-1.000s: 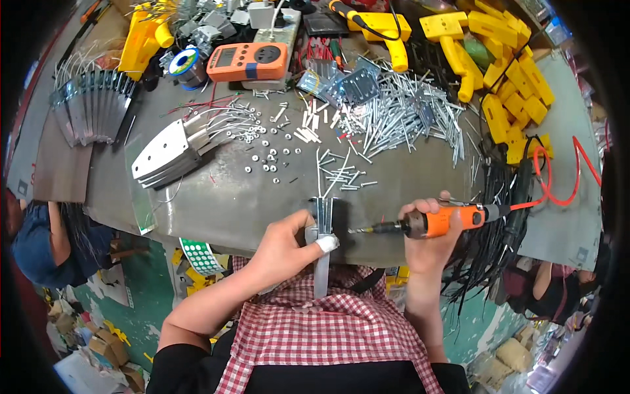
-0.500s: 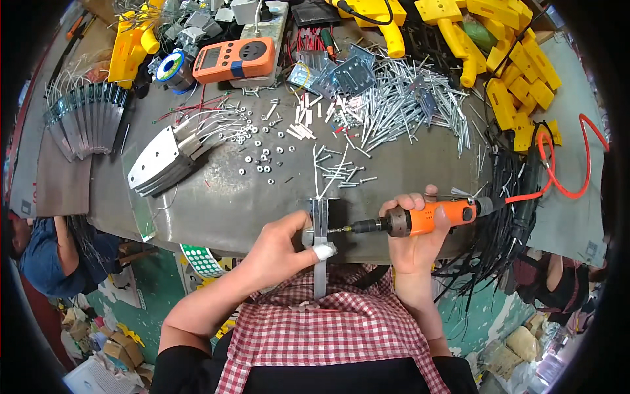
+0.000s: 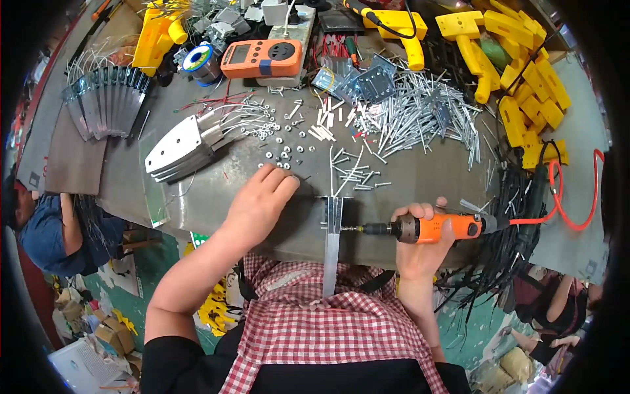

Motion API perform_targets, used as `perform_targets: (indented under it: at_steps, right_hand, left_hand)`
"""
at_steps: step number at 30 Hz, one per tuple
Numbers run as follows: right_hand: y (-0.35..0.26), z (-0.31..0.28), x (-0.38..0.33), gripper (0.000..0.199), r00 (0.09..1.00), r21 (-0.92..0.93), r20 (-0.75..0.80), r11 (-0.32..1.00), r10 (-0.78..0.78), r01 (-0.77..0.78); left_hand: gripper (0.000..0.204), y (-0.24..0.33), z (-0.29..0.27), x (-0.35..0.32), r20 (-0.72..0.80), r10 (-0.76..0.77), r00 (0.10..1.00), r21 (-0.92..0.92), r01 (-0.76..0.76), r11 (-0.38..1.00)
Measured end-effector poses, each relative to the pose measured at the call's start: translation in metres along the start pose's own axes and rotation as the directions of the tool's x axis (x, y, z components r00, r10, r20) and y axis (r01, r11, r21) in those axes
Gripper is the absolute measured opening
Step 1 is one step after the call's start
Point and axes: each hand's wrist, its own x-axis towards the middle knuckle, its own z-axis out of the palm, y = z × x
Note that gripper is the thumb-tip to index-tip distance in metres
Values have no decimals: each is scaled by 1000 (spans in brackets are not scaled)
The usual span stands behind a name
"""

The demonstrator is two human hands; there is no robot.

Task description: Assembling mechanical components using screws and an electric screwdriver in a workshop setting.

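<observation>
My right hand (image 3: 420,261) is wrapped round an orange power screwdriver (image 3: 438,228) with a red cord. Its bit points left and meets the side of a long flat metal blade (image 3: 332,253) standing on end at the table's front edge, its lower end against my apron. Two white wires rise from the blade's top, and a screw end pokes out on its left side. My left hand (image 3: 261,202) is off the blade, back upward, fingers bent together at the scattered small nuts (image 3: 283,156). What its fingertips hold, if anything, is hidden.
Loose screws (image 3: 354,174) and a big screw pile (image 3: 426,118) lie beyond the blade. A white-wired blade stack (image 3: 174,154) is at left. Behind are an orange multimeter (image 3: 261,58), a solder spool (image 3: 200,62) and yellow housings (image 3: 462,33). Black cables (image 3: 508,217) hang at right.
My left hand has let go of the blade and moved up and left to the nuts. The screwdriver stays at the blade in my right hand. The whole view has shifted slightly.
</observation>
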Motion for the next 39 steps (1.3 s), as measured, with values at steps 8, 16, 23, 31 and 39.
perform_targets:
  at_steps: [8, 16, 23, 31, 39]
  right_hand:
    - [1, -2, 0, 39, 1000, 10, 12, 1000, 4, -4]
    - [0, -1, 0, 38, 999, 23, 43, 1000, 4, -5]
    - [3, -5, -1, 36, 999, 40, -42, 999, 7, -6]
    - [5, -1, -2, 38, 998, 50, -61, 999, 26, -23]
    - [3, -1, 0, 43, 999, 3, -41, 1000, 0, 0]
  left_hand:
    - [15, 59, 3, -30, 413, -555, 722, -866, 500, 6]
    - [15, 69, 18, -35, 371, -613, 697, -906, 416, -75]
    - [15, 67, 15, -32, 356, -596, 720, -896, 445, 3]
    - [15, 68, 16, -36, 344, -598, 724, -851, 509, 127]
    - [31, 46, -32, 4, 452, -70, 889, -399, 272, 876]
